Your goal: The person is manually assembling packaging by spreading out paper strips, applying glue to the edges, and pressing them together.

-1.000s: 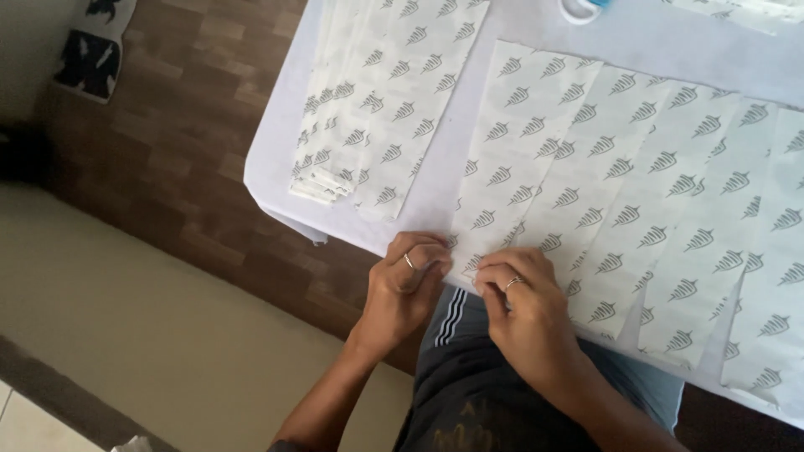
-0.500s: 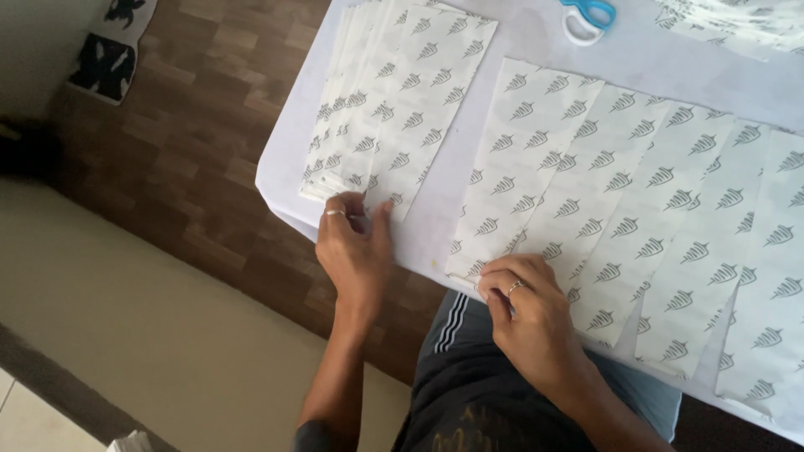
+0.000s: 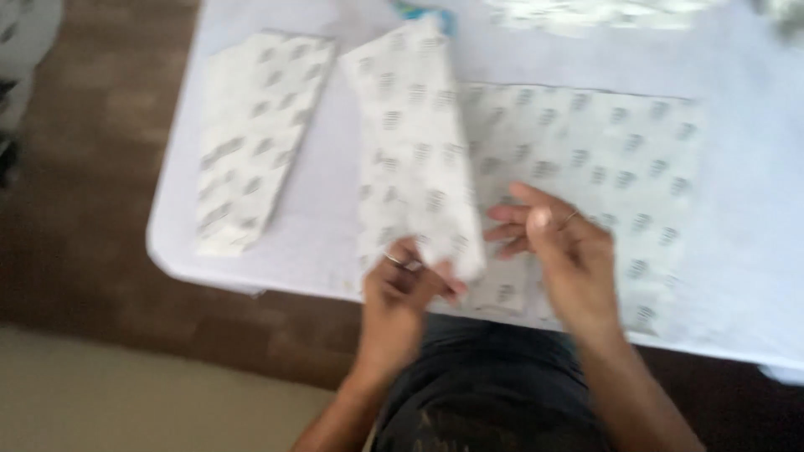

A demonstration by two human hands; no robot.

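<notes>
two hands work over a white table (image 3: 737,209) strewn with patterned white paper bags, seen from a camera worn on the person's head. the left hand (image 3: 402,289), a ring on one finger, is closed around the lower end of a long, narrow paper bag (image 3: 414,159), pinching it near its bottom corner; the bag stands lifted and tilted, its far end pointing away from the person toward the table's back edge. the right hand (image 3: 565,251) is open, fingers (image 3: 511,230) spread and pointing left toward the held bag, gripping nothing; it hovers just above a wide spread of flat bags (image 3: 611,159) that lies on the table in front of the person, and whether it touches the paper cannot be told through the blur. that spread runs from behind the lifted bag out to the right, with its near edge close to the table's front edge. a separate stack of bags (image 3: 251,142) lies flat near the table's left side, well apart from both hands. more printed paper (image 3: 586,12) shows at the far edge of the table, too blurred to make out. brown floor (image 3: 84,209) lies to the left of the table, and the person's dark clothing (image 3: 494,393) fills the bottom of the frame.
</notes>
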